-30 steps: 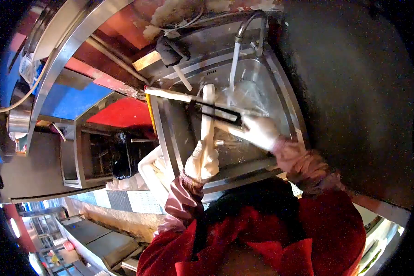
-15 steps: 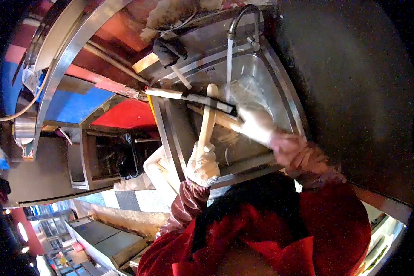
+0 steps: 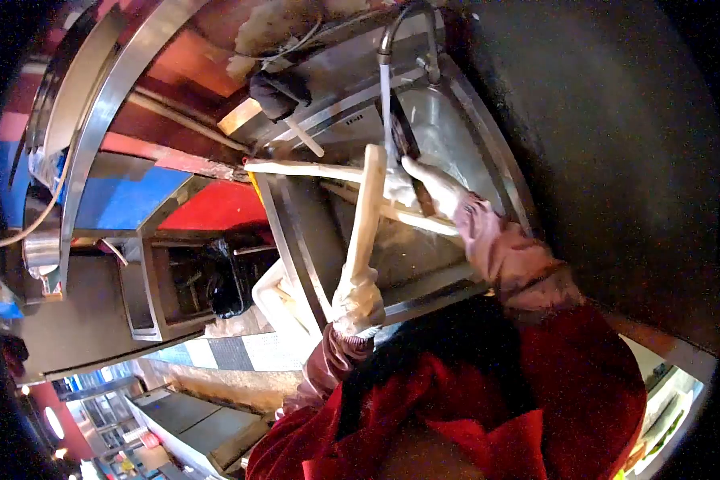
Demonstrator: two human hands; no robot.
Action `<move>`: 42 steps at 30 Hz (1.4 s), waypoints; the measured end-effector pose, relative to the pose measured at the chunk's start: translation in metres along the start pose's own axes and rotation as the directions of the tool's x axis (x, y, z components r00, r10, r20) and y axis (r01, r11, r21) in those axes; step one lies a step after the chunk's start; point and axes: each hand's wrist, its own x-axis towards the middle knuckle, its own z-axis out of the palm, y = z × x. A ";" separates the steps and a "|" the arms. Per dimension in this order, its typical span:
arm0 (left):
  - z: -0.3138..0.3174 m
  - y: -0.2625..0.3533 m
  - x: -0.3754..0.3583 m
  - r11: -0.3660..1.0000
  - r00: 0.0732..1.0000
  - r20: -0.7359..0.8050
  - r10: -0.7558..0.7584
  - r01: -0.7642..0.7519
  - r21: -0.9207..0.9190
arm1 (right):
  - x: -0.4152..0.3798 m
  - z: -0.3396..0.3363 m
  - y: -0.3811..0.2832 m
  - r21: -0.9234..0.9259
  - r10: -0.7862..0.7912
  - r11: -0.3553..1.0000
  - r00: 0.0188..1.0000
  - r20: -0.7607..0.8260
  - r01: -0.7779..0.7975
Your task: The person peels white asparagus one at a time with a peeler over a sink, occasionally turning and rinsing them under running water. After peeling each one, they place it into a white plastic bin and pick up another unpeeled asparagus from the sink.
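My gloved left hand (image 3: 358,300) is wrapped round the lower end of a thick, pale, peeled-looking stick (image 3: 366,208), which stands up over the near left of the sink (image 3: 420,286). My gloved right hand (image 3: 436,182) grips a long, dark, flat knife-like tool (image 3: 406,132) close to the running water (image 3: 386,100). The exact kind of tool is hard to make out. Behind the held stick, another pale stick (image 3: 300,169) lies across the sink's left rim. One more pale stick (image 3: 416,218) slants through the basin below my right hand.
The curved tap (image 3: 386,44) runs into the basin. A dark cloth-covered thing with a pale handle (image 3: 304,136) rests at the back left rim. More pale sticks (image 3: 280,296) lean outside the sink's left edge. A black bag (image 3: 228,276) hangs further left. A dark wall (image 3: 608,136) borders the right.
My right hand has swung the dark tool from lying across the stick to a steeper angle near the water stream. The left hand still holds its stick in about the same place.
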 end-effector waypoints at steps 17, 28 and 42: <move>0.034 0.029 0.055 0.232 0.663 -0.473 0.579 0.423 0.876 | -0.027 -0.003 0.052 -0.818 -0.337 -0.492 0.801 0.495 0.298; 0.043 0.023 0.034 0.155 0.761 -0.375 0.529 0.348 0.925 | -0.012 -0.020 -0.014 -0.986 -0.419 -0.159 0.908 0.019 -0.053; 0.037 0.030 0.021 0.560 0.799 -0.458 0.390 0.190 0.807 | 0.012 -0.052 -0.028 -0.986 -0.453 -0.105 0.889 -0.072 -0.133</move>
